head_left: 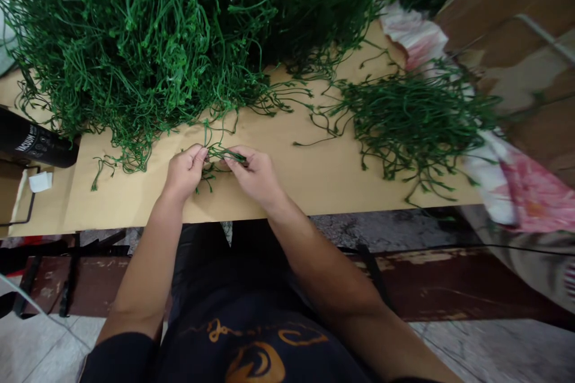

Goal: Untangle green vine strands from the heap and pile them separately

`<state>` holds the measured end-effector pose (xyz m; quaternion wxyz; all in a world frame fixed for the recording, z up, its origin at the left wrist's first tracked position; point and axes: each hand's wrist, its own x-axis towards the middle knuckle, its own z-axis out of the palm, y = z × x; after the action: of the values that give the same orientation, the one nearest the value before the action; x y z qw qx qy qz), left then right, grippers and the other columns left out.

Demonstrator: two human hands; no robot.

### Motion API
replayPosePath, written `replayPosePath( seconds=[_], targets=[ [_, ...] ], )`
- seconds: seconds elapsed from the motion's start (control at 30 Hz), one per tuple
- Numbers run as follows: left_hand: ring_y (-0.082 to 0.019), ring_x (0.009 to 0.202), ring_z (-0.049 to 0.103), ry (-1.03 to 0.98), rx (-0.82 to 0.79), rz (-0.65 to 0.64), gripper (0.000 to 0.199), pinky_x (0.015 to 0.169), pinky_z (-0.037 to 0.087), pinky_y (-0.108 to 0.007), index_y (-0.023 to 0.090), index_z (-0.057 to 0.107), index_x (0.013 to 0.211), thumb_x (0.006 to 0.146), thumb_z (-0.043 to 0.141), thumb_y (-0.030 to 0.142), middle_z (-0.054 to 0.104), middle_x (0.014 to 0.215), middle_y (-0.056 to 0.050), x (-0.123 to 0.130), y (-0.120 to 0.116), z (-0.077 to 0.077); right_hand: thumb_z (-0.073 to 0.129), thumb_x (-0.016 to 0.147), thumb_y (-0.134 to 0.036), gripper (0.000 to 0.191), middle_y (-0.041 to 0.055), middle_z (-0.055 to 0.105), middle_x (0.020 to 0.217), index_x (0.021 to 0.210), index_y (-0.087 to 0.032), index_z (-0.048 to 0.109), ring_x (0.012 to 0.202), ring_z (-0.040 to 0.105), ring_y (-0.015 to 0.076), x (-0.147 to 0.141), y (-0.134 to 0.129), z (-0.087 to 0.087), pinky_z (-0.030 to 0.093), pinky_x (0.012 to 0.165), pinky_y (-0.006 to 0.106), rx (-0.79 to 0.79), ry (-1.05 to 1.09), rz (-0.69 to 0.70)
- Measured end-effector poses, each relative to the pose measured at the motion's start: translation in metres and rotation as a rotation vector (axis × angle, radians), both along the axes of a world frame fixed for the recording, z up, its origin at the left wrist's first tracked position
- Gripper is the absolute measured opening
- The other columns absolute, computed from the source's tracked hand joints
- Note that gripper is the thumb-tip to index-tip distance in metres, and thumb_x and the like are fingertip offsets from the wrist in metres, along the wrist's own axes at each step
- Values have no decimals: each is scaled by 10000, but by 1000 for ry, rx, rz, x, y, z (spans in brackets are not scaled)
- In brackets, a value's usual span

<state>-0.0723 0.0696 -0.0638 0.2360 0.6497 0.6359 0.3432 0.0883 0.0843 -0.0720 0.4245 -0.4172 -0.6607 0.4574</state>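
Note:
Thin green plastic plant stems point(217, 151) stretch between my two hands, just above the front of the cardboard-covered table point(323, 182). My left hand point(185, 172) pinches them between thumb and forefinger. From the other side, my right hand point(254, 172) is closed on the same small bunch, and dark green ends stick out at its fingertips. A few stem tips hang below the hands. Right behind them rises a large tangled heap of the same green stems point(171, 42). The exact number of stems held cannot be made out.
A smaller pile of stems point(417, 114) lies to the right, beside a pink and white floral cloth point(534, 182). At the left edge a black vacuum bottle point(38, 139) lies on its side near a white paper scrap point(41, 182). Brown cardboard point(516, 60) stands at the far right.

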Motion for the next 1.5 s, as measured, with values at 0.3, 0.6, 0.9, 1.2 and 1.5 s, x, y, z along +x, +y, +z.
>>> replayPosePath(
  seconds=[0.3,0.6,0.9,1.2,1.5],
  targets=[
    [-113,562,459,162,-24,37,320,544,344,-220,187,544,709,869,340,375,516,581,11,3,1,4,443,837,-380,286,2,472,602,633,-180,467,595,447,115,17,-2,6,341,580,262,82,-114,-127],
    [-130,605,523,431,-42,-5,317,586,353,-235,196,587,733,880,339,329,612,634,-4,13,1,14,354,878,-356,342,-16,378,550,579,-197,312,528,382,96,32,-18,18,318,538,251,180,-270,114],
    [-164,824,634,476,-64,-130,250,767,424,-281,205,613,828,860,367,233,717,894,-27,22,-2,19,369,880,-213,313,-36,303,528,591,-205,249,481,329,84,40,-41,31,277,491,239,394,-317,110],
    [-180,742,628,550,-97,-48,327,719,423,-296,196,628,842,895,321,292,700,778,-49,25,0,15,357,905,-337,362,-15,402,530,577,-189,393,510,411,93,51,-37,19,339,525,245,155,-265,71],
    [-192,783,632,552,-103,-74,314,742,421,-306,194,627,848,891,328,279,706,808,-59,28,1,16,419,879,-251,373,-34,272,525,541,-194,273,502,325,94,45,-41,38,278,503,264,307,-142,197]
  ],
)
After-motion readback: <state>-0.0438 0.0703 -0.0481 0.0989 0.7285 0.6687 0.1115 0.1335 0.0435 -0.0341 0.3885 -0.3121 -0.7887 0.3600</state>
